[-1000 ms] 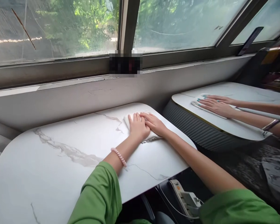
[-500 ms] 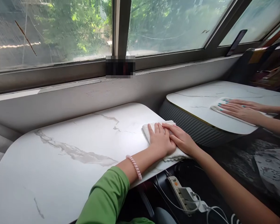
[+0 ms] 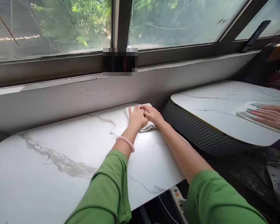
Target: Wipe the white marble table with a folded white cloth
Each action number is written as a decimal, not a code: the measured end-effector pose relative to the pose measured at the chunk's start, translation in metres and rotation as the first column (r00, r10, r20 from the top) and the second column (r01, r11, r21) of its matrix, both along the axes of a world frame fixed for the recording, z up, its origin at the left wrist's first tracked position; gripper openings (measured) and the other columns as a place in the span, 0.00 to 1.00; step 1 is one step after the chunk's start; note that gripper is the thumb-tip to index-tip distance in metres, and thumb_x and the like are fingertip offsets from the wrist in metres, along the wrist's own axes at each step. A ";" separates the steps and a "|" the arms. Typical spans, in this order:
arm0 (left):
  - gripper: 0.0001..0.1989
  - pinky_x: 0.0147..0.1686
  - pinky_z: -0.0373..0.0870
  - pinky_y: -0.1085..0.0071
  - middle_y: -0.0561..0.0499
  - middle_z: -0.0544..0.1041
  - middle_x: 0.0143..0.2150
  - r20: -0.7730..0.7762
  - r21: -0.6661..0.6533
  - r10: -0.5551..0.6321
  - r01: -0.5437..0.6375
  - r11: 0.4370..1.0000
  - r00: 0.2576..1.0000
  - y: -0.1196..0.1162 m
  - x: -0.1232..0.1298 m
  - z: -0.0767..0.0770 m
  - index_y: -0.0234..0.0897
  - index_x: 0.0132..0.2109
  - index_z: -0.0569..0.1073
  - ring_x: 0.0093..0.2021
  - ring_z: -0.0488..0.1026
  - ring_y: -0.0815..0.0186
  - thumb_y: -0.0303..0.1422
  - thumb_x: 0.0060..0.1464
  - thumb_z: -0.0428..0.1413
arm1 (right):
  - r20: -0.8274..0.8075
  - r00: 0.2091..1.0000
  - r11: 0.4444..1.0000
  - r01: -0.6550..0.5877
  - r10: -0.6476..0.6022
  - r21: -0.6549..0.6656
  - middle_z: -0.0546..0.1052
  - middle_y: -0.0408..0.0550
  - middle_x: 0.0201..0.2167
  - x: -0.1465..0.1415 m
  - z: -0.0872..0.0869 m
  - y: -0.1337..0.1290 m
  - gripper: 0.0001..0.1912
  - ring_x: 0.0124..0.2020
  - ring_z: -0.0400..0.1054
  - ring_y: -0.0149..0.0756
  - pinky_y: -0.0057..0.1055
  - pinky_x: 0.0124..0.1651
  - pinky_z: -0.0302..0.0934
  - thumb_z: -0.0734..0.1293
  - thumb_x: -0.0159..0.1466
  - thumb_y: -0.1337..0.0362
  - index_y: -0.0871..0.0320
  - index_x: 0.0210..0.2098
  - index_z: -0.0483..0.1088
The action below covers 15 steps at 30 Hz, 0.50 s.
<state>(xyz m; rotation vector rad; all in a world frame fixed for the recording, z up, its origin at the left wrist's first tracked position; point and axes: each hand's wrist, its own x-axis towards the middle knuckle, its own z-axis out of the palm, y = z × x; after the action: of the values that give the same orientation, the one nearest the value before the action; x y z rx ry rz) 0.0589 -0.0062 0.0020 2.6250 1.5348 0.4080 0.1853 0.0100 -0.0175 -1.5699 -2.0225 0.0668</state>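
A folded white cloth (image 3: 149,126) lies at the far right corner of a white marble-patterned table (image 3: 67,133). My left hand (image 3: 137,119) presses flat on the cloth, fingers stretched forward, with a pink twisted band at the wrist. Against its right side rests my right hand (image 3: 153,115), its fingers extended and partly overlapping the left. Neither hand is curled around the cloth. Part of the cloth is hidden beneath both palms.
At the right stands a second marble-patterned table (image 3: 210,102), where another person's hands (image 3: 270,115) rest on a white cloth (image 3: 244,112). Windows and a low wall (image 3: 67,104) run behind. A power strip (image 3: 177,199) sits below the front edge.
My hands and the cloth have slid away from me and left, from the table's right edge toward its far corner. The view has shifted slightly left.
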 end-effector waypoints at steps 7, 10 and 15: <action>0.25 0.66 0.39 0.51 0.43 0.61 0.65 0.033 0.049 0.044 -0.046 0.998 0.998 0.040 -0.002 -0.001 0.31 0.62 0.61 0.65 0.54 0.59 0.33 0.63 0.36 | 0.000 1.000 1.000 -0.026 0.026 0.011 0.75 0.48 0.51 -0.003 -0.002 0.047 0.23 0.52 0.67 0.44 0.43 0.58 0.58 0.54 0.57 0.67 0.55 0.48 0.70; 0.24 0.66 0.39 0.50 0.42 0.62 0.64 0.039 0.057 0.050 -0.052 0.997 0.998 0.043 0.000 -0.001 0.31 0.62 0.62 0.65 0.55 0.59 0.33 0.63 0.37 | -0.019 0.998 0.998 -0.053 0.053 0.032 0.75 0.48 0.50 0.000 -0.004 0.053 0.22 0.51 0.67 0.44 0.44 0.57 0.59 0.54 0.57 0.66 0.55 0.47 0.70; 0.25 0.66 0.37 0.51 0.41 0.60 0.65 0.016 0.061 0.053 -0.054 0.997 0.998 0.037 0.000 -0.001 0.30 0.63 0.61 0.66 0.53 0.58 0.33 0.63 0.36 | -0.038 0.997 0.997 -0.072 0.073 0.030 0.74 0.48 0.52 0.002 -0.005 0.046 0.23 0.53 0.66 0.44 0.46 0.59 0.56 0.54 0.58 0.66 0.54 0.50 0.69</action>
<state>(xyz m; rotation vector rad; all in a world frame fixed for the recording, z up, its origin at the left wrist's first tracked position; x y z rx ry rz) 0.0591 0.0312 0.0010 2.6245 1.6172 0.4855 0.1874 0.0564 -0.0225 -1.4662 -2.0406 0.0951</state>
